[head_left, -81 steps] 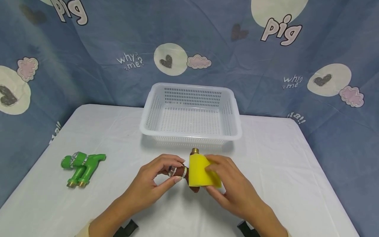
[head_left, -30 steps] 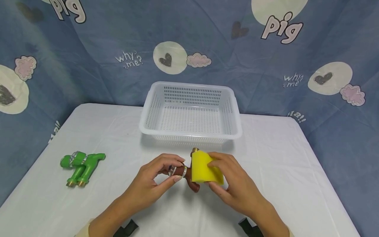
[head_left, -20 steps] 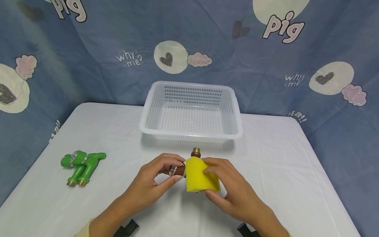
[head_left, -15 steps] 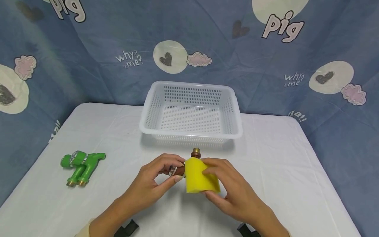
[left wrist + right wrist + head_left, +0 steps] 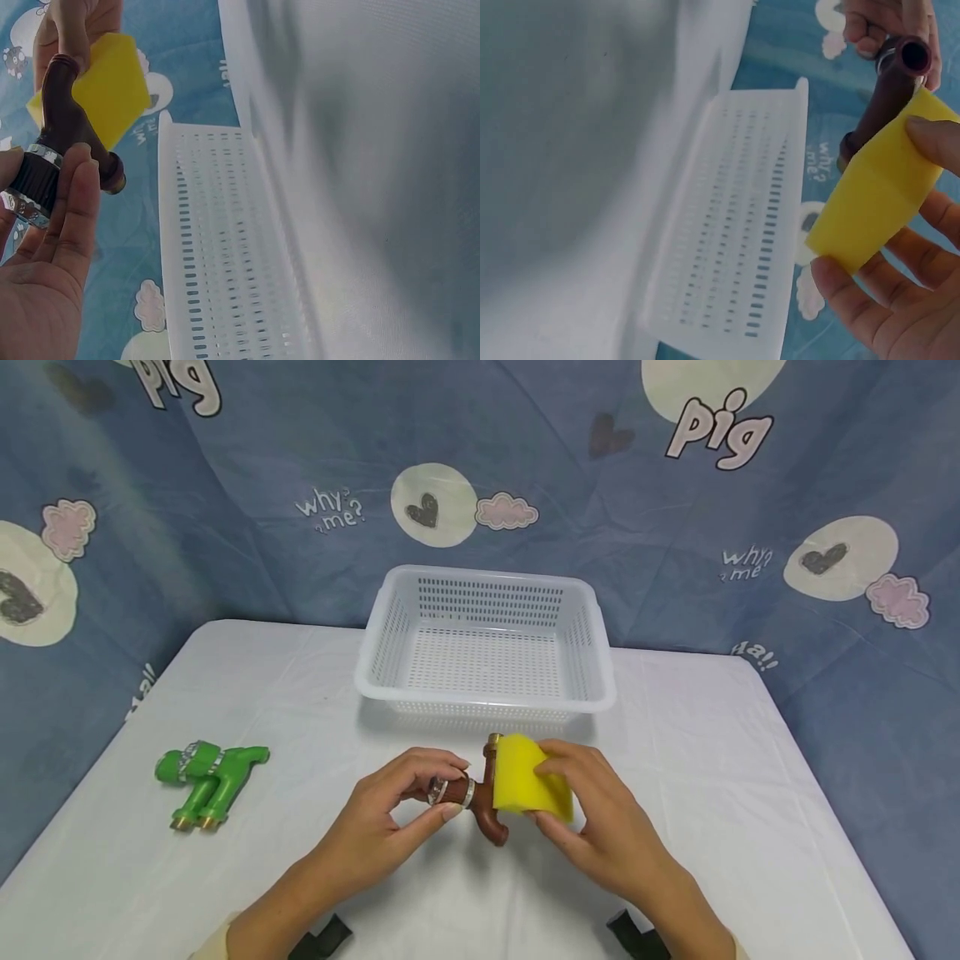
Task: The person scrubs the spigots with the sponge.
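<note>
In the head view my left hand (image 5: 405, 802) pinches the ribbed, silver-ringed knob end of a brown faucet (image 5: 489, 810) with a brass-coloured tip. The faucet's curved spout points toward me, above the table. My right hand (image 5: 600, 818) grips a yellow sponge (image 5: 528, 777) between thumb and fingers, right beside the faucet body. From the left wrist, the faucet (image 5: 67, 112) stands before the sponge (image 5: 112, 90). In the right wrist view the sponge (image 5: 885, 180) is bent slightly and partly overlaps the faucet (image 5: 889, 97); whether they touch there is hard to tell.
A white perforated basket (image 5: 483, 697) stands at the back middle of the white-covered table (image 5: 720, 827). Green faucet parts with brass ends (image 5: 213, 781) lie at the left. A patterned blue cloth (image 5: 562, 543) hangs behind the table.
The sponge has shifted back and forth along the faucet, covering its body half a second ago and now up and to the right, exposing body and spout. My left hand stays nearly still.
</note>
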Available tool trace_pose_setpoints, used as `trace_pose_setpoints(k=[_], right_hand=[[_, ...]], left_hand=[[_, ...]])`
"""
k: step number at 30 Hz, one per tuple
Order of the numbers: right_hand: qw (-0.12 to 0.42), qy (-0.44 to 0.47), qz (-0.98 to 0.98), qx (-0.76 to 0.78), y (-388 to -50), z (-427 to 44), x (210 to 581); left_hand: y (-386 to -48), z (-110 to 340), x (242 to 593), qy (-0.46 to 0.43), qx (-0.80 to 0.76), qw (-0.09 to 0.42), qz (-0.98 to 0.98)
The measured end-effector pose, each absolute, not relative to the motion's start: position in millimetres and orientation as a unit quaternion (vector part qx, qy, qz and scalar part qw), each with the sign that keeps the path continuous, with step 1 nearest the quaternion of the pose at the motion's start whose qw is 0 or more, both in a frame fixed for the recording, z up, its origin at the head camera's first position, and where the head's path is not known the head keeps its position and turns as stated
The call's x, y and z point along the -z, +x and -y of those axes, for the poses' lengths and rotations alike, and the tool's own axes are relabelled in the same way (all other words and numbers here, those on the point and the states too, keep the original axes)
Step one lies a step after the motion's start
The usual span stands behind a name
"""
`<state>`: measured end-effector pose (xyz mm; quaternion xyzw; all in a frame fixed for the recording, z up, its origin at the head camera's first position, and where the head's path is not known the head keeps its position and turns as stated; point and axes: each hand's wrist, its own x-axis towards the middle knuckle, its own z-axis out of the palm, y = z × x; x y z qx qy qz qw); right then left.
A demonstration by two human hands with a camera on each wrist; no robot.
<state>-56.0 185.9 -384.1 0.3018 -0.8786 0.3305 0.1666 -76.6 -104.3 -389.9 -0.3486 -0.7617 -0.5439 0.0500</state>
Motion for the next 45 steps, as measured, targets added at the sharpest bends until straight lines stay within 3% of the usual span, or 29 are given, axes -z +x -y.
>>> trace_pose_setpoints(k=[9, 19, 28, 36, 45], right_hand=[[0.123, 0.334, 0.855, -0.377, -46.4, -179.3, 379.4], [0.165, 0.341, 0.859, -0.345, -56.9, -181.7, 386.6], [0.227, 0.282, 0.884, -0.295, -61.6, -184.6, 388.2], [0.188, 0.326, 0.854, -0.359, -51.1, -180.7, 382.8], [0.195, 0.331, 0.861, -0.334, -54.0, -181.9, 385.9]], left_hand=[[-76.3, 103.0, 391.5, -0.356, 0.543, 0.052, 0.759], [-75.5, 103.8, 390.8, -0.338, 0.553, 0.037, 0.761], [-76.2, 104.5, 389.0, -0.332, 0.558, 0.037, 0.76], [-76.2, 103.7, 389.7, -0.337, 0.561, 0.031, 0.755], [-73.9, 103.9, 387.7, -0.333, 0.566, 0.024, 0.754]])
